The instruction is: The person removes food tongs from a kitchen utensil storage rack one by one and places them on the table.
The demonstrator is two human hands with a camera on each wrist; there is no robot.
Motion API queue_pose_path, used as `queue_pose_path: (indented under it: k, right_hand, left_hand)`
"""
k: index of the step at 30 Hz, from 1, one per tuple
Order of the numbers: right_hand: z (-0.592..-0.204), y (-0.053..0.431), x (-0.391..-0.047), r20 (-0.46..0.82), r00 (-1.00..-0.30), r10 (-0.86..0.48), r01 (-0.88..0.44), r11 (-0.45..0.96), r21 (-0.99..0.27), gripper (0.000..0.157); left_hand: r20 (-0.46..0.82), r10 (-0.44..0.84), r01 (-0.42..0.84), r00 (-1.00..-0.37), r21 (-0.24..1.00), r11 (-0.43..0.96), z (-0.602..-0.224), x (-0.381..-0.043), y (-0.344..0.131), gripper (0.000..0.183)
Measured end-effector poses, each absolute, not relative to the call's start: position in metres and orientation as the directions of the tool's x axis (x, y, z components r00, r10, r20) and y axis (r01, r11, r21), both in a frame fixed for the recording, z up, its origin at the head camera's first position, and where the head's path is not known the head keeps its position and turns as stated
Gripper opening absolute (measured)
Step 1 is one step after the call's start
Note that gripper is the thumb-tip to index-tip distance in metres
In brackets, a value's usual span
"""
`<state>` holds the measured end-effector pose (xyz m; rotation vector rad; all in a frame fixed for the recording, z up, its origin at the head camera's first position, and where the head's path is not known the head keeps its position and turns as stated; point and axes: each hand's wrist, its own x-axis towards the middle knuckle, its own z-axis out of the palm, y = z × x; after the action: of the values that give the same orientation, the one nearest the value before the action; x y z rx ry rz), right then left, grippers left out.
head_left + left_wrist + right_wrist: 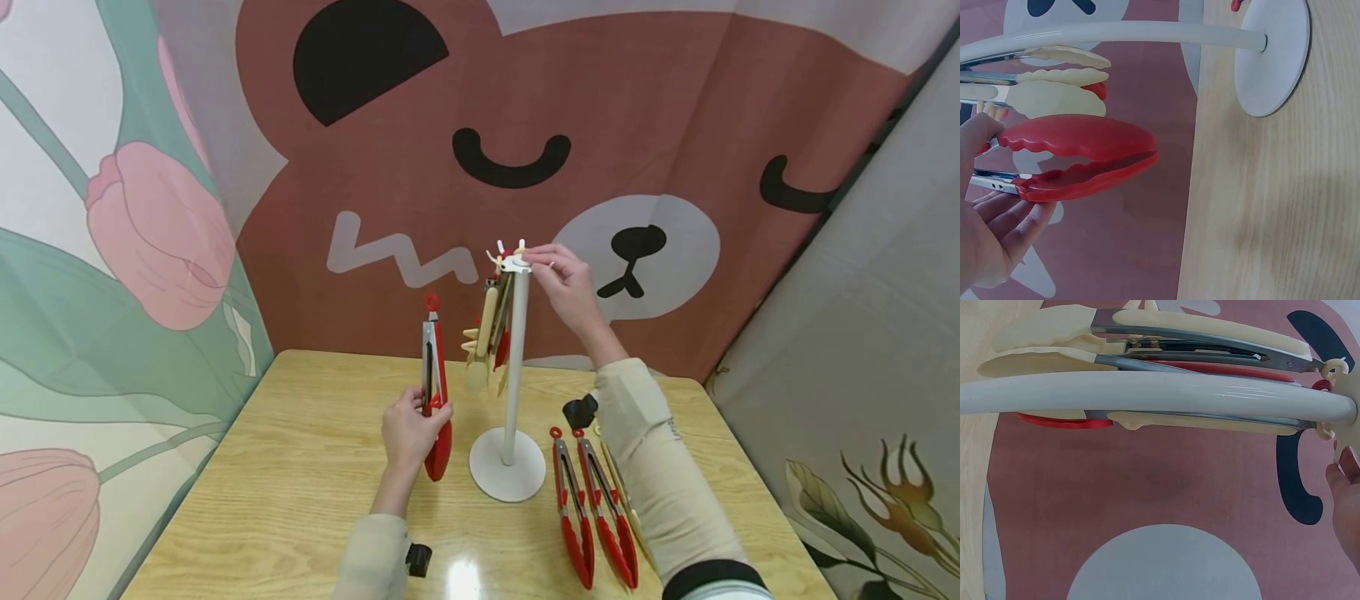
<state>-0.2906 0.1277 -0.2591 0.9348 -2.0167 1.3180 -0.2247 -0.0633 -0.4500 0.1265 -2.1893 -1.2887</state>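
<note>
My left hand (408,429) grips a pair of red-tipped tongs (438,450) upright, tips down and red ring up, left of a white hook stand (516,358). In the left wrist view, the red heads (1085,134) nearly meet at their ends. My right hand (567,285) pinches the rim of the stand's hooked top (514,264). From the hooks hang cream tongs (1210,328) and red tongs (1229,370), bunched on the pole's left side in the head view.
Two red tongs (576,542) (618,542) lie on the wooden table (300,500), right of the stand's round base (507,483). Beside them, cream tongs (630,507) are partly hidden by the right sleeve (660,450). A printed cloth (375,183) hangs behind.
</note>
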Motion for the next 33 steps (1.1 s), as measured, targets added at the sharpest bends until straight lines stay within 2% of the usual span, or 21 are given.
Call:
queue_pose_path:
  k: [7,16,26,33]
  right_hand:
    - [-0.273,0.135,-0.315,0.752,-0.611,-0.25,-0.79,0.264,-0.554,0.019]
    - [-0.278,0.137,-0.32,0.766,-0.597,-0.238,-0.8,0.253,-0.545,0.023]
    - [-0.275,0.137,-0.317,0.759,-0.602,-0.249,-0.797,0.256,-0.547,0.019]
    - [-0.261,0.129,-0.293,0.756,-0.604,-0.252,-0.795,0.261,-0.548,0.02]
  left_hand:
    - [0.449,-0.342,0.185,-0.826,0.788,0.587,-0.454,-0.224,-0.064,0.034]
    - [0.363,-0.333,0.109,-0.87,0.801,0.589,-0.459,-0.223,-0.066,0.034]
    - [0.323,-0.298,0.072,-0.899,0.778,0.624,-0.467,-0.223,-0.068,0.028]
    - [0.241,-0.262,0.012,-0.934,0.757,0.653,-0.471,-0.222,-0.07,0.028]
